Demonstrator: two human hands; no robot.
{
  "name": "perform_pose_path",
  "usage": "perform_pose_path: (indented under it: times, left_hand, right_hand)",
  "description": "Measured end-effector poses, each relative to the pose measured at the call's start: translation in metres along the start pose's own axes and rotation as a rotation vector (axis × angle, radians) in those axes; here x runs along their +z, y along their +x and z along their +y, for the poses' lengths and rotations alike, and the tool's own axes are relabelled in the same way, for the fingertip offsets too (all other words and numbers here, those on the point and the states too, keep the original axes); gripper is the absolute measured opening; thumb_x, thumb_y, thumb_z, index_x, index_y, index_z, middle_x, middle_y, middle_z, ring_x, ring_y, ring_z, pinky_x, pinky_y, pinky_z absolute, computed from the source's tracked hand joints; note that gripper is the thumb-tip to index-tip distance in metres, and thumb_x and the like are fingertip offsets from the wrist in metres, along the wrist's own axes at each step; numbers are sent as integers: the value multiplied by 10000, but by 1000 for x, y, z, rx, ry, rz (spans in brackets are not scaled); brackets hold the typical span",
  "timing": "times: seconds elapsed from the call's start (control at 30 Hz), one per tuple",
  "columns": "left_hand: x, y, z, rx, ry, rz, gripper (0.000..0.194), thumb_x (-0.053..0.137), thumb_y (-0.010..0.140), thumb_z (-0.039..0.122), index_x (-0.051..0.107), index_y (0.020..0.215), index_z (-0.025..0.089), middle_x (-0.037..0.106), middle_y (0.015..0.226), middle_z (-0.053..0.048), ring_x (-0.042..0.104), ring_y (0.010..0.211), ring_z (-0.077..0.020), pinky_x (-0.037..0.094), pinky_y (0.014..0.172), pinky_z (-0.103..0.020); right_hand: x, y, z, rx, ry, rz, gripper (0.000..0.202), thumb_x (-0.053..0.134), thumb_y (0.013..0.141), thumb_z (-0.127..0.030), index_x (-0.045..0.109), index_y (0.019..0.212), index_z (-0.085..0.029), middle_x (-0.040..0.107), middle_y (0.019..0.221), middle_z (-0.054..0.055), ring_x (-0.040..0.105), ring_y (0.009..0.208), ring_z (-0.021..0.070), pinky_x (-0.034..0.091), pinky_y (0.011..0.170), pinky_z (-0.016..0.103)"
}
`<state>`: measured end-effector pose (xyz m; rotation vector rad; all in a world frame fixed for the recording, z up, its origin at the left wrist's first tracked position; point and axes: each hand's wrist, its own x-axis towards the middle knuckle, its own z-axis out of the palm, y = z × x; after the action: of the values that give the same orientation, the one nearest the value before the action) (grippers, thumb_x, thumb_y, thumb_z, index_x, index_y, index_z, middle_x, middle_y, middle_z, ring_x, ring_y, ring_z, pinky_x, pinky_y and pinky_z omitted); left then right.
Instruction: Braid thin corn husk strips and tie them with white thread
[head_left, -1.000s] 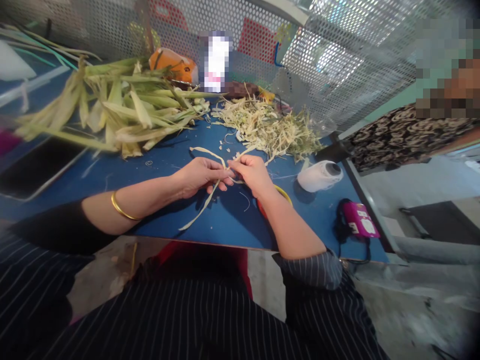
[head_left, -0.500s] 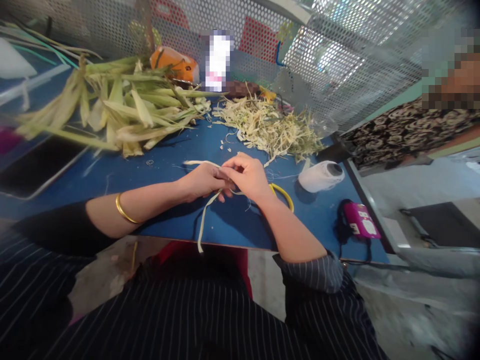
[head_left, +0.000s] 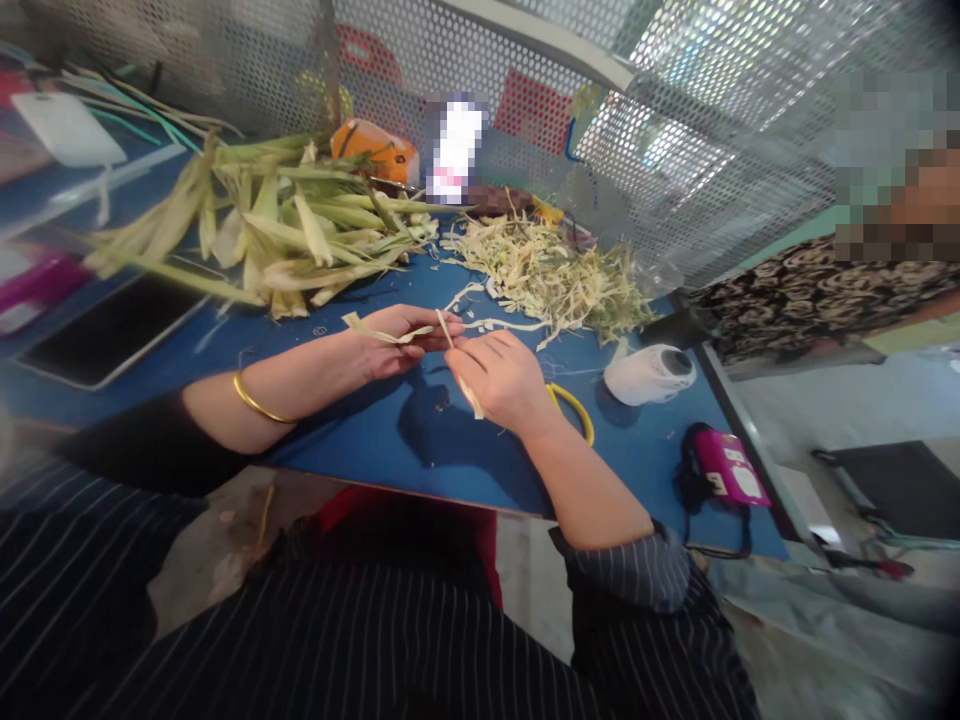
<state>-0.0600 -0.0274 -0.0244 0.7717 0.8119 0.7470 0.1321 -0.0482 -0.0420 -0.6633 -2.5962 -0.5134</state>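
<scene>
Near the front middle of the blue table, my left hand point(head_left: 401, 342) is turned partly palm up, its fingers closed around a pale strip of corn husk point(head_left: 375, 331). One end of the strip sticks out past the thumb side. Right beside it, my right hand point(head_left: 501, 378) pinches a husk strip between thumb and fingers; this narrow piece point(head_left: 466, 390) slants down past the knuckles. Whether both hands hold one continuous strip is hidden. Just right of my right wrist lies a yellow ring-shaped handle point(head_left: 576, 408), partly covered by the forearm.
Wide corn husks point(head_left: 292, 225) are heaped at the back left, with shredded husk strips point(head_left: 540, 265) at the back right. A white thread spool point(head_left: 637, 375) and a pink device point(head_left: 727, 465) are at right. A dark phone point(head_left: 109, 325) lies left. Perforated metal point(head_left: 480, 50) borders the back.
My left hand has turned more palm up, and my right hand has shifted slightly down. The long strip end that hung toward the front edge is now up between the hands. The view has shifted slightly.
</scene>
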Motion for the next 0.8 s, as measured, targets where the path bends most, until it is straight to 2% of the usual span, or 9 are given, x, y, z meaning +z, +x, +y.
perform_pose_path:
  times: [0.07,0.17,0.23,0.33,0.43,0.57,0.63,0.7,0.8]
  left_hand:
    - [-2,3,-3,-33,-106,-10,169,576,811,25,663,697,115,646,616,-22,546,436,-38,436,413,-108]
    - [0,7,-6,-81,-227,75,216,524,866,50,649,702,114,638,599,-20,583,484,-51,487,476,-118]
    - [3,7,-7,-82,-252,130,214,515,875,55,649,717,107,647,606,-28,606,513,-64,505,500,-131]
    - [6,4,-10,-23,-209,170,158,567,848,86,666,726,100,676,648,-45,623,553,-81,515,520,-152]
    - [12,4,-18,80,-144,178,86,616,782,83,694,747,91,697,697,-61,634,587,-104,513,540,-179]
    - [19,3,-27,128,-84,126,68,653,727,85,719,740,89,690,667,-56,635,576,-105,494,530,-175]
    - [20,3,-28,166,-50,138,40,679,703,87,718,704,97,684,641,-42,620,540,-85,496,532,-164]
    - [20,3,-26,185,-7,136,40,681,715,103,719,705,99,699,657,-51,643,553,-93,532,584,-184]
    - [18,1,-24,208,56,109,74,690,753,157,733,771,99,733,724,-80,699,629,-136,570,650,-227]
  right_hand:
    - [1,2,-1,-55,-50,-52,298,361,974,-144,656,940,-157,680,838,82,562,755,175,391,732,350]
    - [3,3,-4,-135,-57,-102,324,329,977,-128,652,964,-144,671,823,84,563,761,179,399,752,357]
    - [5,4,-6,-136,10,-95,310,331,977,-137,638,1018,-128,685,846,88,580,771,180,415,773,358]
    - [4,4,-10,-2,106,36,251,397,979,-206,609,1093,-137,716,909,84,620,814,176,429,792,344]
    - [2,4,-17,138,62,212,235,508,953,-268,604,1140,-161,717,1004,93,638,944,186,417,854,341]
    - [2,6,-23,155,53,208,159,510,943,-198,658,974,-245,705,905,18,631,862,152,390,871,339]
    - [3,6,-20,278,160,253,136,528,936,-213,654,907,-255,694,910,13,625,889,157,392,900,352]
    - [4,5,-14,490,313,371,94,558,923,-263,636,878,-240,677,930,34,612,952,178,416,912,362]
    - [7,4,-3,773,522,461,147,563,915,-323,603,821,-217,650,869,40,607,866,172,462,817,333]
